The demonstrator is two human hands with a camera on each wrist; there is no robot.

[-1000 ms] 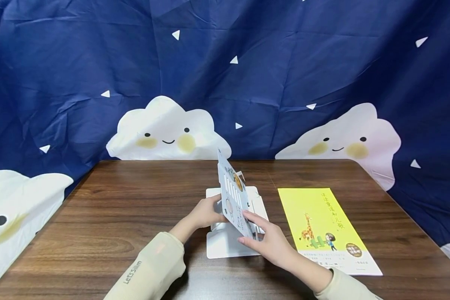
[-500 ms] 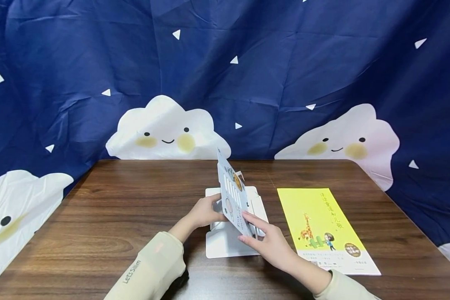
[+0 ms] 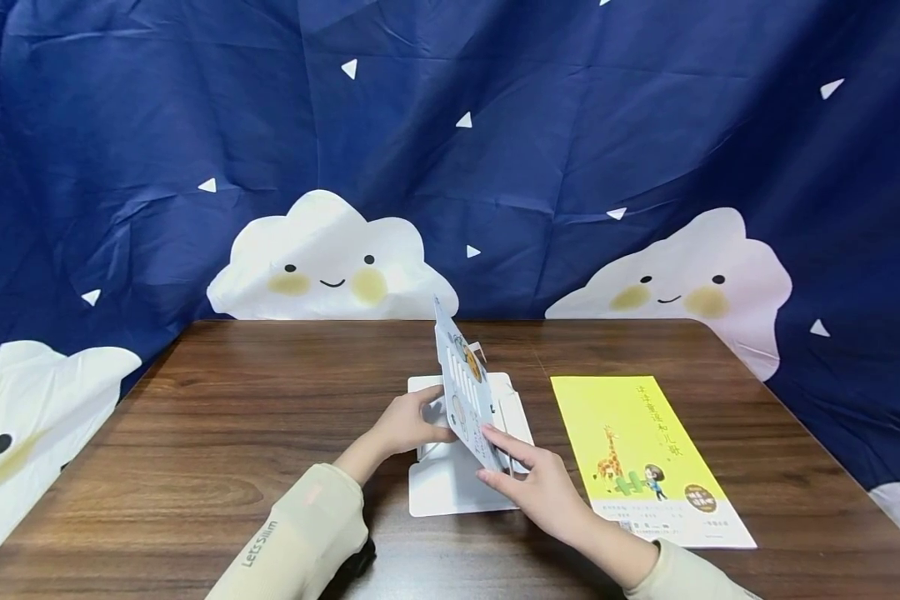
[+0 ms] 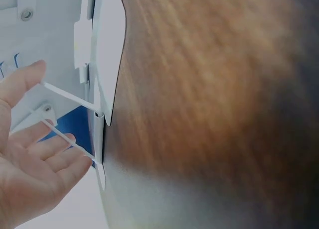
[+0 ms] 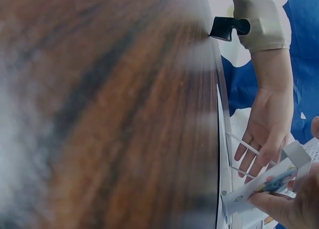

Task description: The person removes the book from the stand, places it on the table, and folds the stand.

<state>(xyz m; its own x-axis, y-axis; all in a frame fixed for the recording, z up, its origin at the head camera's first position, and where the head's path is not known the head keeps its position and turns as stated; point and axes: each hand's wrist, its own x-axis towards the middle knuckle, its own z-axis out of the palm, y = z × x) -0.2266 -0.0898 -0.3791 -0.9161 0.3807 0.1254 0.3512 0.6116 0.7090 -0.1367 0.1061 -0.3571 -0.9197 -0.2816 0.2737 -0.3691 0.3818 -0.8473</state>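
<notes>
A white folding book stand lies with its base plate (image 3: 450,493) on the table and its printed, slotted panel (image 3: 461,396) tilted up. Behind the panel, my left hand (image 3: 405,423) holds the wire support (image 4: 70,97), with the thumb at one rod and the fingers by the other, as the left wrist view shows. At the panel's lower edge my right hand (image 3: 543,487) grips the stand's front ledge (image 5: 254,191) between thumb and fingers. In the head view the panel hides the left fingertips.
Right of the stand, a yellow book (image 3: 645,458) with a giraffe on its cover lies flat on the dark wooden table (image 3: 270,375). A blue curtain (image 3: 390,125) printed with clouds hangs behind the table's back edge.
Both hands keep their hold and the stand's pose looks the same. The whole head view has shifted slightly.
</notes>
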